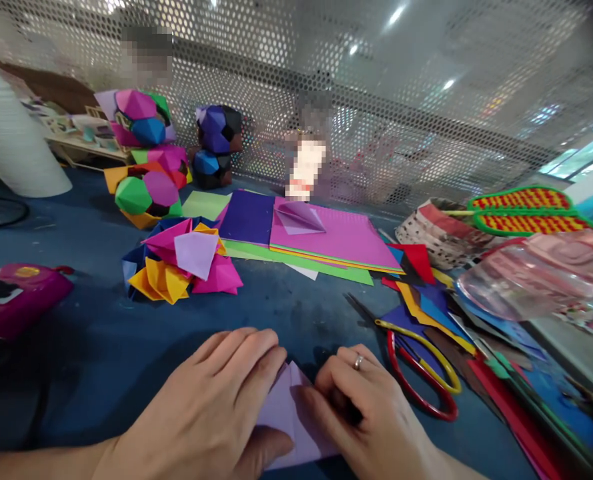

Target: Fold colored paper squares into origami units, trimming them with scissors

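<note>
In the head view a folded lilac sheet of paper (290,413) lies on the blue table, low in the middle. My left hand (211,400) rests over its left side, fingers stretched and close together, the thumb on the paper. My right hand (363,407), with a ring, is curled at the paper's right edge, its thumb and bent fingers closed on it. Both palms hide parts of the sheet. To the right of my right hand lie scissors (421,367) with red and yellow handles. Beyond my left hand sits a cluster of pink, yellow and lilac folded paper pieces (196,255).
Stacked coloured paper (336,230) lies ahead, a folded lilac piece (299,218) on top. Faceted paper balls (149,193) stand back left, near white stacked cups (13,133). A magenta device (31,293) sits left. Paper scraps (426,310) and a clear pink container (531,277) lie right.
</note>
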Demonstrator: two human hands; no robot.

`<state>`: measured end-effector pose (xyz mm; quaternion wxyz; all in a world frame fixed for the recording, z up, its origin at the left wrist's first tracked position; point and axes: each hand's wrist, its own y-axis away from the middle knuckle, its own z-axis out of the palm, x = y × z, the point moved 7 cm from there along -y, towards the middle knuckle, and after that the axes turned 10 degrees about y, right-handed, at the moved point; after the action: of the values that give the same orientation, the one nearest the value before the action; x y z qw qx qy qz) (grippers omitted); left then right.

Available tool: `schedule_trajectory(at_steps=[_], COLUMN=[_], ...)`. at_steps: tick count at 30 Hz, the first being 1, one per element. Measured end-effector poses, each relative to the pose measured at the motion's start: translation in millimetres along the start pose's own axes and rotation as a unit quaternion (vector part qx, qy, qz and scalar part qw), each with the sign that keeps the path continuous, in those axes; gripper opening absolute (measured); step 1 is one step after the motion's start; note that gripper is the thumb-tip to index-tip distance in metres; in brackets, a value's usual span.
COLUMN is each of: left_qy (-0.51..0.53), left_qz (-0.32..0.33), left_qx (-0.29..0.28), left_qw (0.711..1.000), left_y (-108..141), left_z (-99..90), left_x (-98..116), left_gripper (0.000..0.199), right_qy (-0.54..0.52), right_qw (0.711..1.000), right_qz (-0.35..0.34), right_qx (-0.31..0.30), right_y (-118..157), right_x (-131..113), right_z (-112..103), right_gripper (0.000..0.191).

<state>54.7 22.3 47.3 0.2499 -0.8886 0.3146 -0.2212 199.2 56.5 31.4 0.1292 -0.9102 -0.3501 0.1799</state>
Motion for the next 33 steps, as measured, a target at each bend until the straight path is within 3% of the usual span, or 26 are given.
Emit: schedule_trajectory(at_steps=[3,6,14,21,25,33], left_qy=[0.015,0.05,0.042,-0.076,-0.072,-0.02], left_qz=[-0.051,-0.065,-0.012,0.073,0.104,0.097], left_qx=[-0.043,-0.076,-0.068,-0.07,-0.078,-0.069], left_qw=[0.998,0.994,0.997,0.992,0.989,0.993], left_y=[1,3,1,7,8,13], left_z=[0.4,2.9,13.3,11.6,15.0,17.6], left_x=[-7,-9,-9,-5,-2,-2], left_gripper=[0.038,0.043,0.036,0.06,0.053,0.038], right_qy=[-0.007,-0.002,-0.015,-0.04,-0.008,0.023], right_qw=[1.0,1.0,0.998,0.996,0.998,0.998], right_qz=[0.002,0.02,0.013,0.027,0.028,-0.008], right_qx=[-0.001,-0.019,-0.067,-0.076,-0.059,-0.051], right_y=[-1,-1,2,0,2,5], right_x=[1,4,4,5,5,1], right_z=[0,1,9,12,10,10], right_gripper=[0.025,0.014,0.019,0.017,0.022,0.03])
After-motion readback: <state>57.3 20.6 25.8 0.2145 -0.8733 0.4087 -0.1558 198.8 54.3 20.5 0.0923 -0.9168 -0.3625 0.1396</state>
